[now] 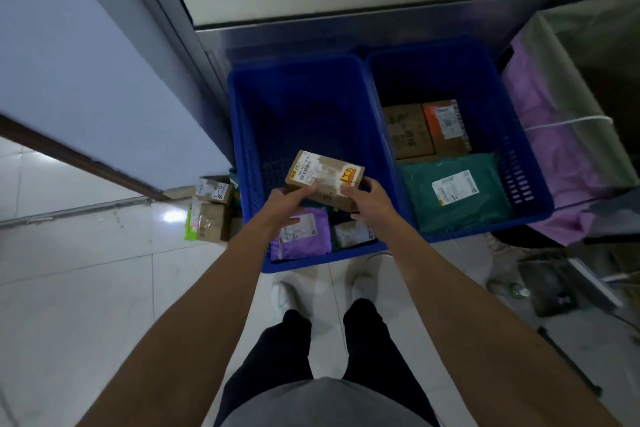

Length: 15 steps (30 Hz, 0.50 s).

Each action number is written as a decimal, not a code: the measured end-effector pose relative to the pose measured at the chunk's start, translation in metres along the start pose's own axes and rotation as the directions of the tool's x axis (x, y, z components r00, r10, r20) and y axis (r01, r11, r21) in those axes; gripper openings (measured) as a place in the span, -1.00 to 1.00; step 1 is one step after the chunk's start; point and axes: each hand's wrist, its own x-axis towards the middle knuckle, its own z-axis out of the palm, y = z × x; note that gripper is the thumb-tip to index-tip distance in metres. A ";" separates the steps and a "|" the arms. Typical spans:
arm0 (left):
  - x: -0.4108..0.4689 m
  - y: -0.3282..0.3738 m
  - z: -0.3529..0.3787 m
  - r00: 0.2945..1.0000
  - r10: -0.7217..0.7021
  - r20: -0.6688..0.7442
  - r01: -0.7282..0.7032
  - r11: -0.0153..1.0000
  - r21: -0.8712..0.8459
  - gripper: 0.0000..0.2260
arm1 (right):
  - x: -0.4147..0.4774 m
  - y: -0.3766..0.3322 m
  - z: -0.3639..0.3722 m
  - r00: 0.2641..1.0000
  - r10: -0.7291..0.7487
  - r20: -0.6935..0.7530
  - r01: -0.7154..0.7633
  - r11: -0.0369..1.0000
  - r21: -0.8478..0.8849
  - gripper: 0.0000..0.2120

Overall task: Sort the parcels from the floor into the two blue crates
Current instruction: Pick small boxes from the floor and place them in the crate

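Gripping a small brown cardboard box point(325, 177) between left hand point(294, 199) and right hand point(367, 199) over the left blue plastic crate point(239, 135), we're partway (it and the right blue crate point(530, 156) hold some already), with taped boxes point(211, 211) waiting on the floor point(86, 253).

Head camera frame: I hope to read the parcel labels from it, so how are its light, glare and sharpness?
Head view: dim, bluish light; head view: one bright glare spot on the floor left of the left crate; head view: print on the box label is soft and smeared, unreadable; head view: wide lens bows straight lines near the edges.
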 end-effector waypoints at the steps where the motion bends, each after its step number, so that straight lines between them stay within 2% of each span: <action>1: 0.005 -0.002 0.001 0.999 0.008 -0.050 -0.008 1.000 -0.011 -0.20 | 0.006 0.000 -0.004 1.000 -0.007 0.019 0.008 0.999 -0.041 -0.23; 2: 0.008 -0.002 0.003 0.996 0.010 -0.092 -0.012 1.000 -0.013 -0.15 | 0.013 0.000 -0.008 0.999 -0.012 0.048 0.017 0.995 -0.094 -0.21; 3: 0.013 -0.002 0.007 0.993 0.023 -0.119 -0.023 1.000 0.003 -0.18 | 0.019 0.001 -0.012 0.997 -0.013 0.079 0.025 0.989 -0.148 -0.19; 6: 0.035 -0.005 0.024 0.986 0.054 -0.155 -0.028 0.987 0.161 -0.50 | 0.043 0.005 -0.026 0.990 -0.018 0.143 0.056 0.962 -0.269 -0.19; 8: 0.051 -0.011 0.036 0.984 0.022 -0.179 0.017 0.977 0.214 -0.63 | 0.061 0.008 -0.037 0.988 -0.031 0.154 0.088 0.922 -0.376 -0.21; 11: 0.078 -0.035 0.050 0.978 -0.046 -0.204 0.100 0.959 0.266 -0.80 | 0.085 0.014 -0.049 0.983 -0.030 0.183 0.133 0.802 -0.583 -0.27; 13: 0.097 -0.050 0.059 0.967 -0.066 -0.246 0.141 0.943 0.301 -0.80 | 0.102 0.018 -0.052 0.977 -0.018 0.212 0.163 0.702 -0.693 -0.34; 15: 0.119 -0.067 0.069 0.971 -0.057 -0.231 0.122 0.953 0.278 -0.60 | 0.122 0.027 -0.051 0.973 -0.028 0.231 0.201 0.602 -0.772 -0.37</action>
